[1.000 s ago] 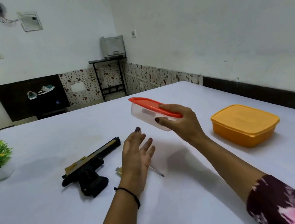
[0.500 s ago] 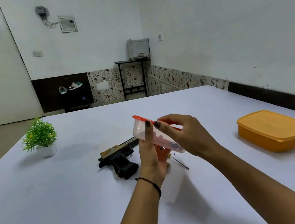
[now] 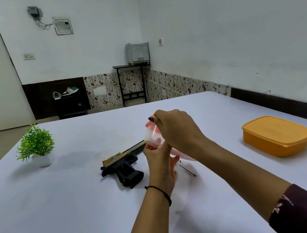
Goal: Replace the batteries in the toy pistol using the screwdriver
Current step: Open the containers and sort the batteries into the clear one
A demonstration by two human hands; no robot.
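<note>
A black and gold toy pistol lies on its side on the white table, just left of my hands. Both hands hold a small clear plastic box with a red lid tilted above the table. My left hand grips its lower end from below. My right hand curls over the top, fingers on the red lid's edge. The screwdriver lies on the table under my hands; only its thin shaft shows. What the box holds is hidden.
An orange lidded container stands at the right of the table. A small green plant in a white pot stands at the far left. The table's right edge runs close to the wall.
The clear box came from my right hand alone, off to the right, into both hands over the screwdriver. My left hand rose from the table to grip it. The view swung left.
</note>
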